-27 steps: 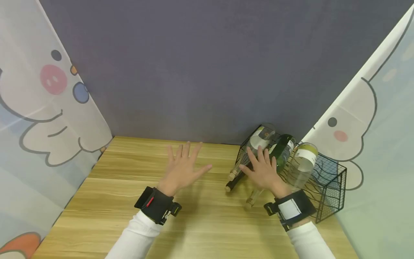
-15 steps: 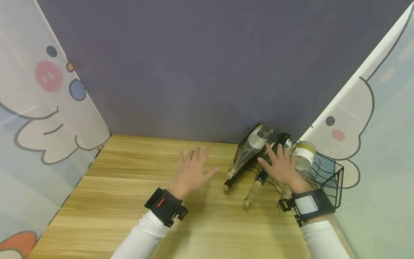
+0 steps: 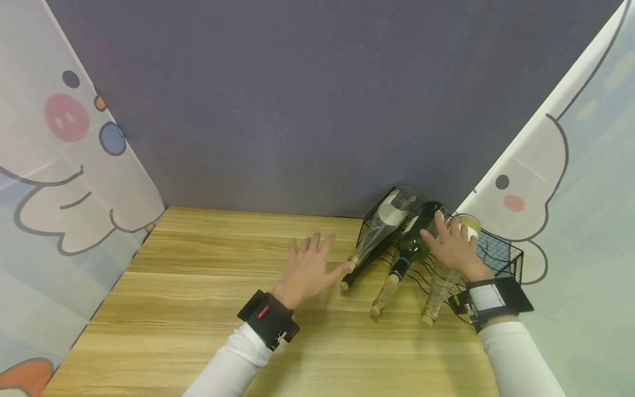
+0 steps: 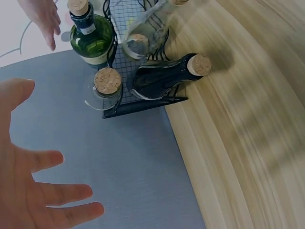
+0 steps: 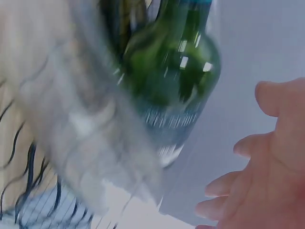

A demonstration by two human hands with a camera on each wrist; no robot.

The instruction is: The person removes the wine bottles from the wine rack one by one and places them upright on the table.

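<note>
My right hand (image 3: 453,248) hovers with spread fingers over the bottles at the right of the head view. It overlaps the green bottle (image 3: 414,242) and a clear corked bottle (image 3: 440,289) there. In the right wrist view, the fingers stand apart from the green bottle (image 5: 171,71), and the clear bottle (image 5: 90,119) is blurred. Fingers spread and holding nothing, my left hand (image 3: 310,270) is above the table, its thumb close to the cork of the leftmost clear bottle (image 3: 379,229). A dark bottle (image 4: 162,78) lies under that one.
The bottles lie tilted in a black wire rack (image 3: 501,256), necks toward the table's front. Another clear neck (image 3: 383,300) sticks out below the green bottle. A grey wall (image 3: 297,110) stands behind the wooden table (image 3: 198,309), with printed curtains (image 3: 580,220) at both sides.
Both hands have moved to the right, the right one further over the bottles on that side. The green bottle's neck and the clear bottle's neck have come into sight. The bottles stay in the rack.
</note>
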